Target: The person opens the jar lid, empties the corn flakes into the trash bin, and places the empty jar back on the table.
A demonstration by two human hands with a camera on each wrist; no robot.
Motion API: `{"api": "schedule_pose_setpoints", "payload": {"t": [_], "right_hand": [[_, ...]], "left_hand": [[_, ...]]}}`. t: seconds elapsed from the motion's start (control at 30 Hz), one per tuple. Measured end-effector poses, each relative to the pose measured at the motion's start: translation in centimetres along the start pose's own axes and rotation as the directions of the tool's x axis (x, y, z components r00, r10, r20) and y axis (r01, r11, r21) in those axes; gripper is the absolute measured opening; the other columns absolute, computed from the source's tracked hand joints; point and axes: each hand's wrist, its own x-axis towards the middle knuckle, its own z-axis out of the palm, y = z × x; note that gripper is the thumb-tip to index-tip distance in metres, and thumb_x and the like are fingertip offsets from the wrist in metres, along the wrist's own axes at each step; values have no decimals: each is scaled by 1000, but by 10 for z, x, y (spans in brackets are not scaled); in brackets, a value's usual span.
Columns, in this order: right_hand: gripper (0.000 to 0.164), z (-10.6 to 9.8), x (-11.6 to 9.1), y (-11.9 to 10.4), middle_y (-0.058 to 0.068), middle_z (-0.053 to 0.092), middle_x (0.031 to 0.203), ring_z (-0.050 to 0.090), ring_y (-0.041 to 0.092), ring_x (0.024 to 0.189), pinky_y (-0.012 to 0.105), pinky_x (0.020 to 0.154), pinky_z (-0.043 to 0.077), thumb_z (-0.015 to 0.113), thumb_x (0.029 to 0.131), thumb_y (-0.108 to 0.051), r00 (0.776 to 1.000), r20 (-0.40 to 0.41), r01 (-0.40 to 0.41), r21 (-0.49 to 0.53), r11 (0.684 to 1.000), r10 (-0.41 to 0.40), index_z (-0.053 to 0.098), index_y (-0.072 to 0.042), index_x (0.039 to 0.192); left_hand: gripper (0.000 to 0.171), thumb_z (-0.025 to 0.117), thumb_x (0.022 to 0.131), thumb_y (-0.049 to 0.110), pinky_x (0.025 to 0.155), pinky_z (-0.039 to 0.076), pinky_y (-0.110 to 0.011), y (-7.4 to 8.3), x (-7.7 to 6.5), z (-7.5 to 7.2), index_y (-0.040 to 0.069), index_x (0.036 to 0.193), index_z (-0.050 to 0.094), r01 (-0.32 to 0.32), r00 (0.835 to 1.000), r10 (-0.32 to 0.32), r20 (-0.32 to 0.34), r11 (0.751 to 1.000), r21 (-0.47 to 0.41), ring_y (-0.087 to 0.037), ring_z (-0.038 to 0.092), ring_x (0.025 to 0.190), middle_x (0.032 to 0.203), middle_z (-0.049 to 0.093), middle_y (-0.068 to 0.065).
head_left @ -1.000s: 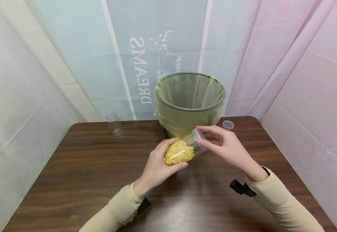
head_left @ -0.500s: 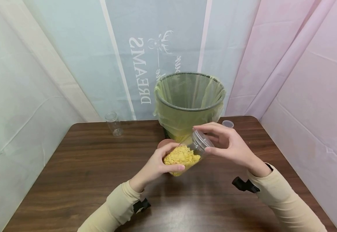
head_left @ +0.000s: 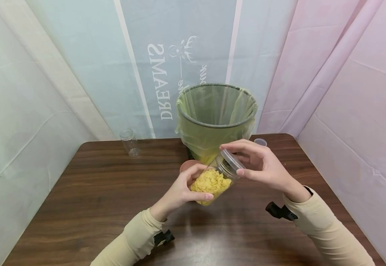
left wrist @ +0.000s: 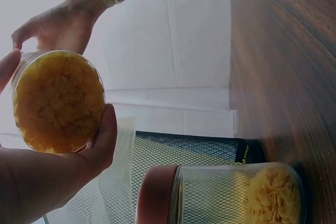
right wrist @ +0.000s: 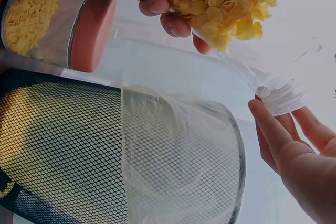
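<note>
My left hand [head_left: 176,194] grips a clear plastic jar [right wrist: 231,59] partly filled with yellow cornflakes [head_left: 211,183]. The jar is tilted, its mouth toward the upper right in the head view. My right hand [head_left: 262,166] pinches a clear lid [head_left: 231,159] by its edge, between thumb and fingers. That lid sits slanted at the jar's mouth, with the threaded neck showing beneath it. Behind the left hand stands a second jar with a reddish lid [head_left: 188,165]; the left wrist view shows cornflakes [left wrist: 274,195] in its bottom.
A mesh wastebasket [head_left: 217,125] with a pale yellow liner stands at the table's back, just beyond the hands. An uncapped clear jar [head_left: 130,144] is at the back left. Another clear lid [head_left: 260,142] lies at the back right of the wooden table [head_left: 113,199].
The lid has turned and lifted at the jar's mouth, exposing the neck. The held jar has shifted slightly down and right and stands steeper, so the reddish lid behind it now shows.
</note>
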Motion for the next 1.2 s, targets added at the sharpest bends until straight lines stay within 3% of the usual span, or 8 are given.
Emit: {"api": "schedule_pose_setpoints", "payload": {"t": [0.17,0.37,0.57,0.9,1.2], "right_hand": [[55,-1,1,-1,26,49,132,51,27,123,34,102,44,53,73,28,1000,-5,18,0,1000,-18,42,21,126],[55,-2,3,-3,26,50,131,53,26,121,34,99,47,55,73,28,1000,-13,22,-22,1000,-22,44,20,126],[57,-3,4,-5,25,51,130,54,25,120,35,98,48,58,71,28,999,-13,30,-51,998,-31,45,19,126],[58,-4,3,-6,23,52,130,55,25,119,36,95,49,60,70,28,999,-22,32,-67,997,-34,46,19,125],[58,-8,-1,-4,22,54,128,56,23,117,33,95,50,61,70,27,998,-59,11,-104,995,-17,47,17,125]], "left_hand": [[60,78,73,5,83,52,-28,1,1,2,7,126,50,8,1000,-8,-16,1000,-12,-13,60,100,123,59,-12],[58,79,72,7,83,52,-28,1,1,3,10,124,54,3,1000,-3,-31,1000,-1,-14,61,96,114,62,-11],[60,79,70,0,83,51,-28,0,2,5,6,123,53,-38,998,37,-46,999,-12,-14,61,96,115,62,-12],[63,78,67,-6,80,53,-27,-1,2,5,1,122,50,-40,997,36,-70,998,-56,-15,61,94,113,60,-9],[66,79,65,-8,79,53,-25,-2,1,1,0,122,47,-47,990,40,-132,998,-53,-16,60,93,111,60,-10]]}}
